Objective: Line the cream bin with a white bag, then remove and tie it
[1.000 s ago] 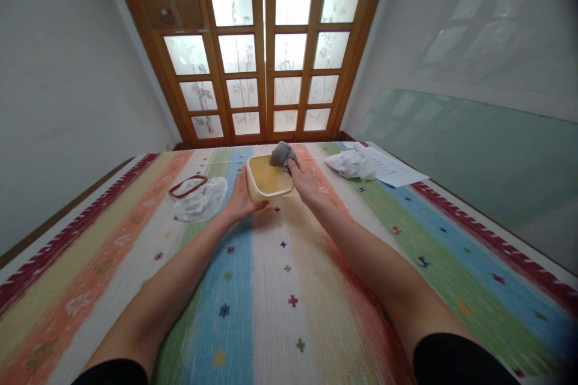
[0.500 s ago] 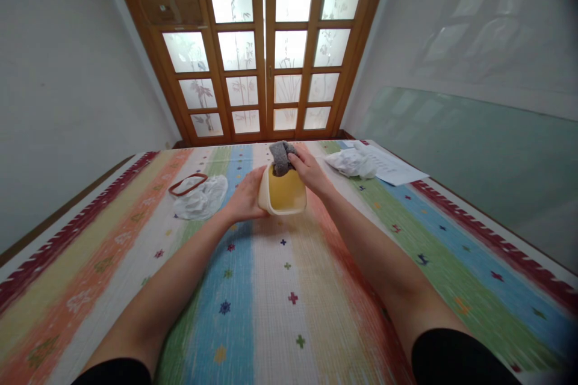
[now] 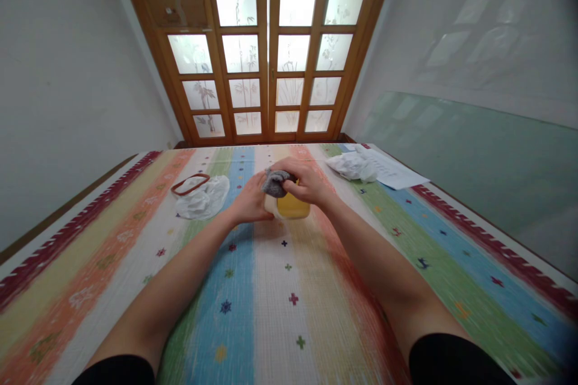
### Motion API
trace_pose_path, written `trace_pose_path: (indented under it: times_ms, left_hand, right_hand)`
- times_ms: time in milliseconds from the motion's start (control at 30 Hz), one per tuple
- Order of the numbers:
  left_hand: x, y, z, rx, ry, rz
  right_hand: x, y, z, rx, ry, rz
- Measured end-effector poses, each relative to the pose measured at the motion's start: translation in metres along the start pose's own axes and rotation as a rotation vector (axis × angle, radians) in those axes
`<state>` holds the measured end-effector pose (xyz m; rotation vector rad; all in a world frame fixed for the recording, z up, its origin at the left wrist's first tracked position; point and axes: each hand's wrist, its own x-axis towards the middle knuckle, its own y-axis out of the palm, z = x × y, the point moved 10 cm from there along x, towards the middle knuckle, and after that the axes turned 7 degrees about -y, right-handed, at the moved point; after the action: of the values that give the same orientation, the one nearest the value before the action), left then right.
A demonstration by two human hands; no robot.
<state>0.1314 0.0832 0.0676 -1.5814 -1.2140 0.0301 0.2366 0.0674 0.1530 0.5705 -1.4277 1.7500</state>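
Observation:
A yellow plastic container [image 3: 293, 208] is tilted with its open mouth toward me, above the middle of the striped tablecloth [image 3: 271, 289]. My left hand [image 3: 251, 200] is closed around its left side. In my right hand [image 3: 307, 179] a crumpled grey cloth [image 3: 275, 183] is pinched between thumb and fingers. The cloth lies against the upper left rim of the container. My right hand covers the container's upper edge and part of its opening.
To the left lies a crumpled white plastic bag [image 3: 210, 200] with a reddish-brown band [image 3: 180, 191] on it. At the back right are another white bag [image 3: 352, 166] and a printed paper sheet [image 3: 401, 174]. Wooden glass-paned doors [image 3: 266, 48] stand beyond the table.
My right hand has moved the grey cloth down and left along the container's rim, and the hand now covers more of the opening. My left hand still holds the container.

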Motion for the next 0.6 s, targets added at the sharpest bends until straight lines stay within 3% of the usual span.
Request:
trace_pose_path:
  times_ms: [200,267,367,467,600]
  left_hand:
    - [0.005,0.001,0.004,-0.096,-0.010,0.030]
    - [0.004,-0.001,0.022,-0.168,-0.049,-0.009]
    - [-0.005,-0.009,0.072,-0.296,-0.221,-0.153]
    - [-0.021,-0.005,0.119,-0.463,-0.378,-0.173]
    - [-0.034,0.004,0.148,-0.547,-0.470,-0.161]
  right_hand:
    - [0.007,0.019,0.035,-0.050,-0.131,0.110]
    - [0.007,0.024,0.045,0.028,-0.109,0.153]
    - [0.002,0.028,0.043,0.186,0.024,0.231]
    - [-0.008,0.016,0.002,0.294,0.258,0.170]
    - [-0.051,-0.019,-0.108,0.217,0.694,-0.069]
